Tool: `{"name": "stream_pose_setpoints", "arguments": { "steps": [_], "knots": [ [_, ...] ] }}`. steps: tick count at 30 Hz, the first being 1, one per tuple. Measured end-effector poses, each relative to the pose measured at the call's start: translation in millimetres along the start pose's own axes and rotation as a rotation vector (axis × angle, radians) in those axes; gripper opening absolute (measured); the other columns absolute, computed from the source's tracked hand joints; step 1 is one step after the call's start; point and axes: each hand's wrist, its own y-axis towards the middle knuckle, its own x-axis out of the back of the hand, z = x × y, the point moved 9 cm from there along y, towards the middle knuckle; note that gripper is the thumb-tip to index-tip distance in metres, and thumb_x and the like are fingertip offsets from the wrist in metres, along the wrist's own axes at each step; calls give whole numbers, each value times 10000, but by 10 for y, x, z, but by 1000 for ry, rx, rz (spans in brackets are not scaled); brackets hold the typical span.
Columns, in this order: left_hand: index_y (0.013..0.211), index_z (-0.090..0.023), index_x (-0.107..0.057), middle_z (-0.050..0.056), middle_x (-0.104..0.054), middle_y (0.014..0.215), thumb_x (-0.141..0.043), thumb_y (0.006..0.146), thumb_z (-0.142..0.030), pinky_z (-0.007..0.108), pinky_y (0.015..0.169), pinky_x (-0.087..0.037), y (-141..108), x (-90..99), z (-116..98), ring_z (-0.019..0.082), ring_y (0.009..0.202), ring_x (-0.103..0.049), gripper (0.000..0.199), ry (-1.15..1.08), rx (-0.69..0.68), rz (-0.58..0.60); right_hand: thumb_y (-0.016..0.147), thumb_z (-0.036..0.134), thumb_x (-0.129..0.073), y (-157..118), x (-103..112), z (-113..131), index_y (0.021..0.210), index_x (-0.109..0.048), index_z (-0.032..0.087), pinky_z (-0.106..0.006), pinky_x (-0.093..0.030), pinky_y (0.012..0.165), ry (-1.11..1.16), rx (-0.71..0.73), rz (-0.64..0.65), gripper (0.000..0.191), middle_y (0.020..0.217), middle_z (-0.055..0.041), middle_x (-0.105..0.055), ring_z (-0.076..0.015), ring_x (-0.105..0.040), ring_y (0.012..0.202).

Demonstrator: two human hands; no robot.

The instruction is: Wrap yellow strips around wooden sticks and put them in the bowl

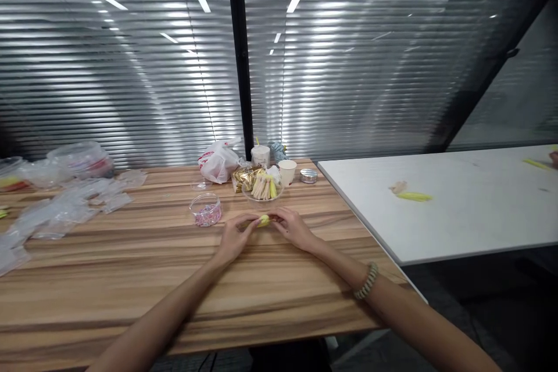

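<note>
Low over the wooden table, a small yellow piece [264,221] sits between my two hands; its kind is too small to make out. My left hand [236,235] pinches it from the left with thumb and fingertips. From the other side, the fingers of my right hand [293,225] close on its right end, where something thin and reddish shows faintly. Just behind the hands stands a clear bowl [262,200] with several beige and yellow stick-like pieces [264,186]. To the left of my left hand is a round clear container [206,211] of small pink and purple bits.
Behind the bowl are a gold packet [246,178], a white paper cup [287,172], a lidded cup [260,156], a round tin [308,175] and a white plastic bag [218,163]. Clear plastic bags [72,203] spread at left. A white table [471,203] at right carries a yellow strip bundle [415,196].
</note>
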Motion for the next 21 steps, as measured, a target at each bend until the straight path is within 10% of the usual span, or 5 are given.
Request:
{"name": "stream_pose_setpoints", "arguments": {
  "steps": [9,21],
  "knots": [
    [847,-167,-644,59,-679,839,-598,705,-449,279,658,-489,-21,-192,202,195,754,-627,319,-276,225,104,661,314,-653,-26,-159,-257,900,-520,146,-195,-487,703,638,-342,-67,321,842,-26,-599,-85,-581,772],
    [905,-114,-656,86,-680,838,-650,662,-455,226,586,-425,-83,-315,329,164,687,-598,419,-461,352,181,533,349,-744,-71,-123,-374,790,-567,117,-210,-492,673,711,-461,-164,389,773,-40,-621,-100,-591,709]
  ]
}}
